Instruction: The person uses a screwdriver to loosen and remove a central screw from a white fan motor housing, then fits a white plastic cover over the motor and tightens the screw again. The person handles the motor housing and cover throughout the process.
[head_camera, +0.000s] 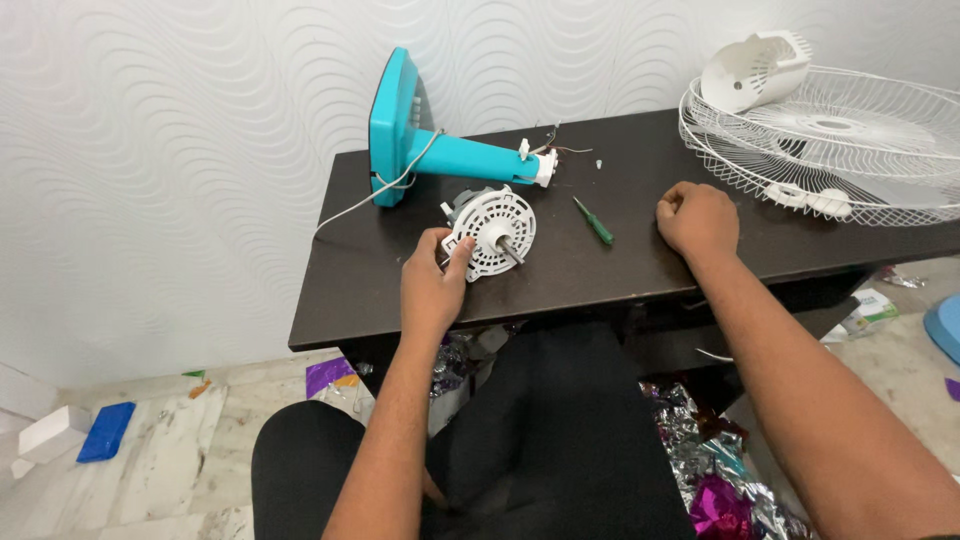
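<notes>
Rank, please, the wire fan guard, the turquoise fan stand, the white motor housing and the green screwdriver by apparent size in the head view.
1. Wire fan guard, cut off at the frame edge.
2. Turquoise fan stand.
3. White motor housing, touched by the left hand.
4. Green screwdriver.

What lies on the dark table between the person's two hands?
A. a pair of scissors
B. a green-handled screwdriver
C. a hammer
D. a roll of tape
B: a green-handled screwdriver lies on the dark table, between the left hand touching the white round motor housing and the closed right hand.
</notes>
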